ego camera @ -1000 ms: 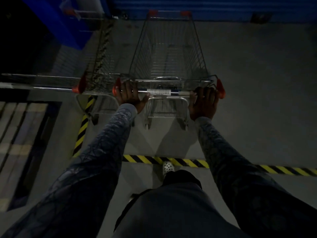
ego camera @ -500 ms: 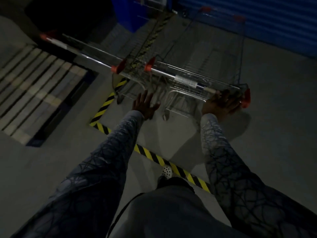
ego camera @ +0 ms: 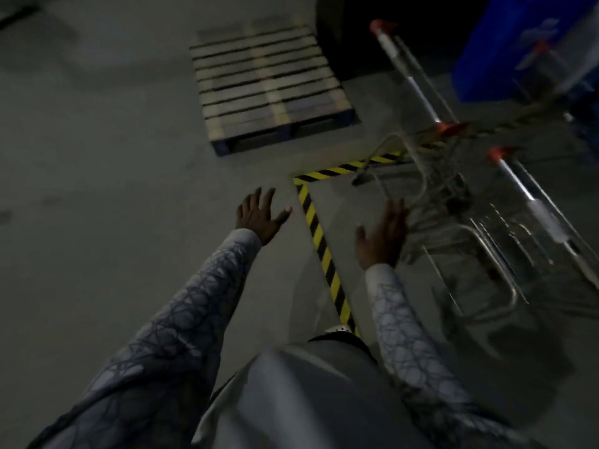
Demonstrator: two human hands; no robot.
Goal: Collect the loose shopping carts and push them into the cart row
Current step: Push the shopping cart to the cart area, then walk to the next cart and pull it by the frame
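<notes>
Though the white label on the nearer cart blurs past reading, I see that cart beside a second cart, right of the striped tape; my left hand and right hand are spread, holding nothing.

The scene is seen from one wide-angle camera worn on the head, tilted down at the grey concrete floor. The patterned sleeves are caught close below, the slatted wooden pallet farther ahead, the silver wire shopping carts at the right edge.
</notes>
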